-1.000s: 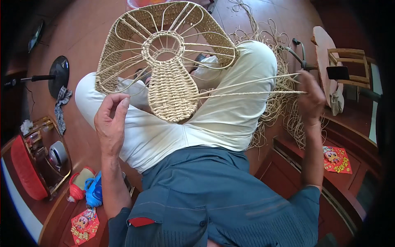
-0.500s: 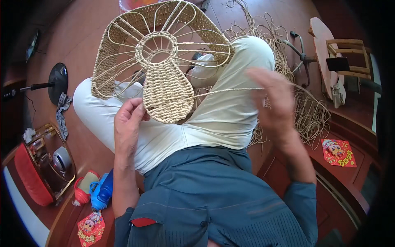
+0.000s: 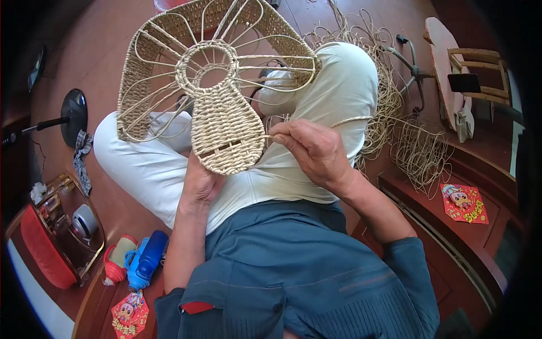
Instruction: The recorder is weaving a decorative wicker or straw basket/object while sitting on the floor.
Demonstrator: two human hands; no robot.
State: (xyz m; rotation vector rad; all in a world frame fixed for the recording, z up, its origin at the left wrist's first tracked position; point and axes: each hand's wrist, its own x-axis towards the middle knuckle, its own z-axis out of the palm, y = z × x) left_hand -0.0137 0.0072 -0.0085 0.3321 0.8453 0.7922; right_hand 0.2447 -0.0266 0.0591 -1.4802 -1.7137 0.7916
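A woven straw piece (image 3: 223, 118) lies over my lap, with a rounded paddle-like end and a ring hole at its middle. Thin loops and straw cords fan out from the ring to a wide curved woven band (image 3: 134, 87). Near the rounded end, a dark slit crosses the weave. My right hand (image 3: 313, 150) is closed just right of that slit, pinching a straw cord (image 3: 354, 119) that trails away across my right knee. My left hand (image 3: 201, 179) reaches beneath the rounded end; its fingers are hidden by the weave.
A heap of loose straw cord (image 3: 420, 150) lies right of my knee. Beyond it stand a metal-legged stand (image 3: 416, 73) and a small wooden chair (image 3: 480, 70). At lower left are a blue bottle (image 3: 151, 254), a red-lidded bottle (image 3: 118, 259) and an open red case (image 3: 48, 248).
My right hand has come in from the right to the weave's edge. My left hand has slid from the left edge to underneath. A slit now shows in the weave.
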